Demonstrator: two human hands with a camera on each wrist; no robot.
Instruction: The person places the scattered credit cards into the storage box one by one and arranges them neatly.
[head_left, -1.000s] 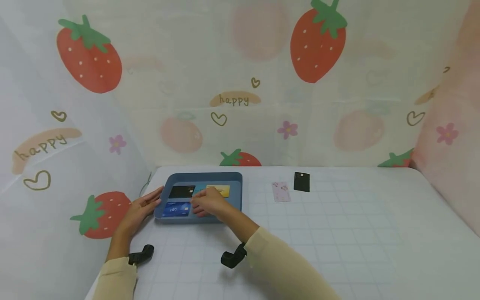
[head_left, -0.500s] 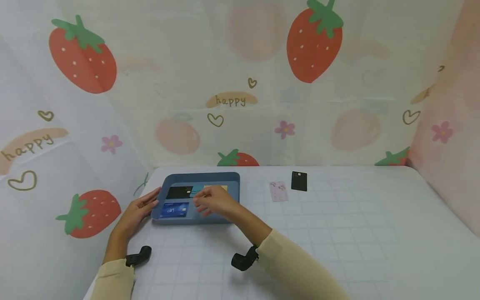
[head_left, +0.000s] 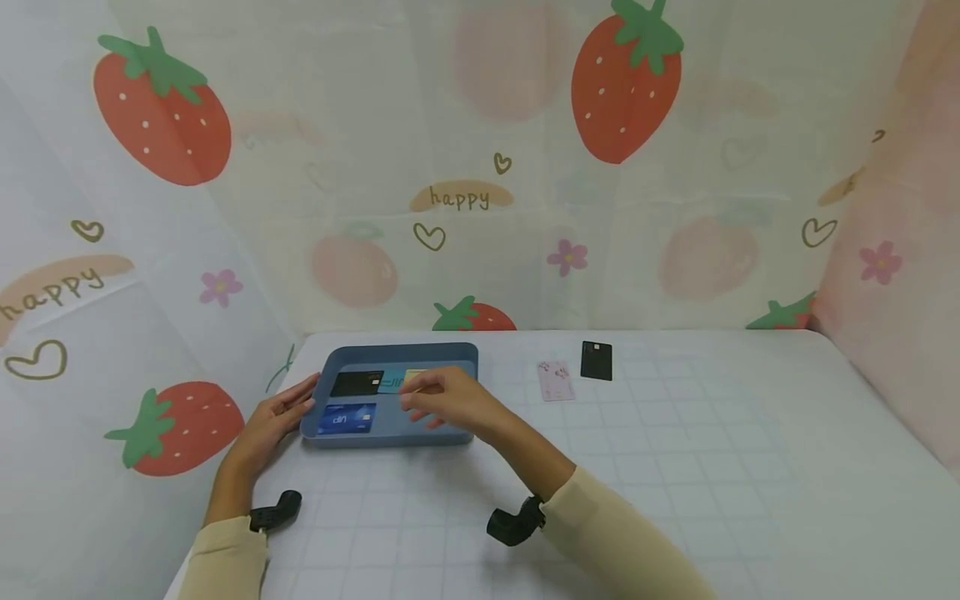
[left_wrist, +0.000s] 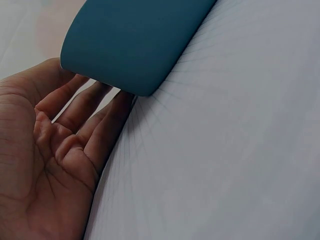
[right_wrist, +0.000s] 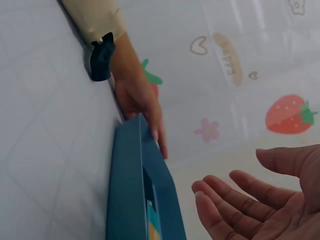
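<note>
A blue-grey tray (head_left: 390, 442) stands at the left of the table with several bank cards in it. A black card (head_left: 357, 383), a teal card (head_left: 392, 382) and a partly covered yellow card (head_left: 414, 375) form its back row; a blue card (head_left: 347, 419) lies in front. My left hand (head_left: 264, 435) rests against the tray's left side, its extended fingers touching the wall, as the left wrist view also shows. Over the tray's right half hovers my right hand (head_left: 453, 402); the right wrist view shows the fingers (right_wrist: 240, 205) loosely bent, holding nothing.
Right of the tray, a pink patterned card (head_left: 555, 381) and another black card (head_left: 597, 361) lie on the white gridded tablecloth (head_left: 637, 475). A strawberry-print curtain (head_left: 480, 258) hangs behind the table and along both sides.
My right hand has moved rightward from near the blue card, and its fingers have loosened. More of the teal card now shows. The left hand stays on the tray. The head view has shifted slightly.
</note>
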